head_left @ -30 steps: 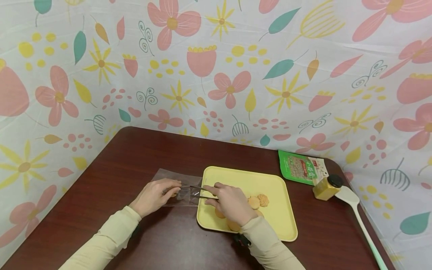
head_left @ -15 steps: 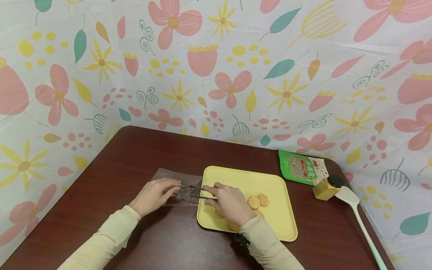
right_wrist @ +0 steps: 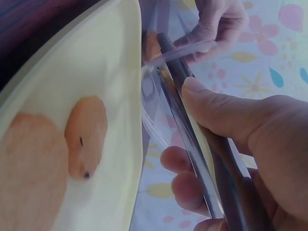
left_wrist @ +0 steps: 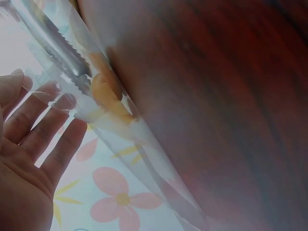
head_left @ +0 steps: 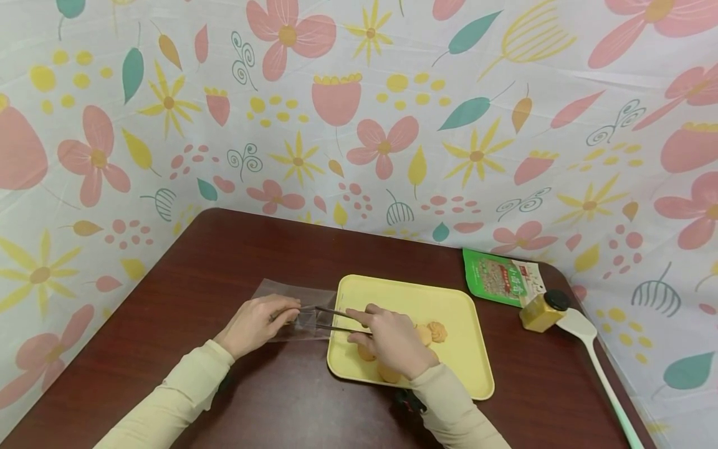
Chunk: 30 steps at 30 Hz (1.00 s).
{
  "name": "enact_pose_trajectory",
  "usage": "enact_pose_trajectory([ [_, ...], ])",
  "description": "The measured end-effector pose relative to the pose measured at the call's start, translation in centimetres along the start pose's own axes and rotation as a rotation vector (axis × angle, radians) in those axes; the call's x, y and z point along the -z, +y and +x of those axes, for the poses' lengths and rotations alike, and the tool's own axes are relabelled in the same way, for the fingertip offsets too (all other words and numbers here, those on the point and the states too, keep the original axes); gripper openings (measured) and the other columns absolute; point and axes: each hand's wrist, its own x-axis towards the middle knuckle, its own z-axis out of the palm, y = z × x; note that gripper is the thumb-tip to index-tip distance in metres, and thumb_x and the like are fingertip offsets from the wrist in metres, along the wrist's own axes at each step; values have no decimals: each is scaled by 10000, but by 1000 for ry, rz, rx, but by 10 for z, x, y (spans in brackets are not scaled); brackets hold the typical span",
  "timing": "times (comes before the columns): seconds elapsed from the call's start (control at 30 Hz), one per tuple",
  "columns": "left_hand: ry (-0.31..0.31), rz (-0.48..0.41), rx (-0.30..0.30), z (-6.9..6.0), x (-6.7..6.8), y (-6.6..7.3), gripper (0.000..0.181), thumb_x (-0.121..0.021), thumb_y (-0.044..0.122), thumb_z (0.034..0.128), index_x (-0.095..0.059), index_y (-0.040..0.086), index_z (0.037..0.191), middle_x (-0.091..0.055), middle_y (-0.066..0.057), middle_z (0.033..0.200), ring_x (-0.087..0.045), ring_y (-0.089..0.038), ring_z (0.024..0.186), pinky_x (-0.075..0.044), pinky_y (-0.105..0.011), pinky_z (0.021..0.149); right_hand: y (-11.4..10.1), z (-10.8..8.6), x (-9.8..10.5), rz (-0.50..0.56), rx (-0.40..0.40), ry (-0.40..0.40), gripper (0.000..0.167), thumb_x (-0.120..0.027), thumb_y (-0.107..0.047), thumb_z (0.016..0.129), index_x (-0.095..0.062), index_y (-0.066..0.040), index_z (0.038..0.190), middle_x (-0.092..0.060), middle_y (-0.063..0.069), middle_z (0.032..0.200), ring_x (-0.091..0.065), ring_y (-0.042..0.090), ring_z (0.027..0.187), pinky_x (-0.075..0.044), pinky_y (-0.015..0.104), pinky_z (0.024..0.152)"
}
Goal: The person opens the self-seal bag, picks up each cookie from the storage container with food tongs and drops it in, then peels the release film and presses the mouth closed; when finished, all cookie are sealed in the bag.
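Biscuit (left_wrist: 108, 98), judged light and crumbly, best taken gently by its rim, is contained in 1 clear bag (head_left: 305, 294); tongs (right_wrist: 226, 168) are clasped by right grip (head_left: 395, 340), bag edge pinched by left grip (head_left: 258, 321).

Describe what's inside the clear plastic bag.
Inside the clear plastic bag, the left wrist view shows the serrated tips of the tongs and at least one golden cookie. In the head view, the left hand covers part; the exact count is hidden.
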Motion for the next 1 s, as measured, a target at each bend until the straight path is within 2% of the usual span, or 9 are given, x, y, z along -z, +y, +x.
enact_pose_trajectory([
  [0.2,2,-1,1,0,0,-1,182,-736,148,878,-740,139,1059,-706,21,1067,-652,-22,831,-547,-270,694,6,-11,8,6,-11,18,426,-735,-391,856,-689,-195,1231,-594,-44,828,-516,67,582,-422,241,495],
  [0.4,9,20,-5,0,-1,-2,178,-742,147,873,-744,142,1051,-708,30,1057,-659,-83,913,-551,-300,730,12,-25,16,47,-28,31,443,-747,-390,838,-689,-189,1229,-593,-38,834,-551,78,620,-421,224,511],
  [0.63,20,22,-20,0,-2,-2,170,-747,145,867,-746,141,1037,-709,29,1054,-664,-99,926,-551,-305,740,21,-44,27,-15,-48,64,433,-754,-419,825,-696,-234,1212,-603,-80,836,-562,68,597,-434,251,507],
  [0.73,26,25,-25,0,-2,-2,168,-748,144,865,-746,136,1033,-711,30,1045,-664,-98,922,-551,-307,743,25,-53,32,-7,-67,50,438,-755,-410,825,-689,-231,1219,-598,-86,839,-567,66,619,-438,254,518],
  [1.0,12,29,-7,1,-1,0,161,-749,139,865,-748,143,1026,-710,43,1025,-658,-84,915,-549,-303,739,39,-79,48,54,-150,28,436,-734,-425,837,-679,-249,1232,-578,-140,871,-393,-54,541,-369,196,495],
])
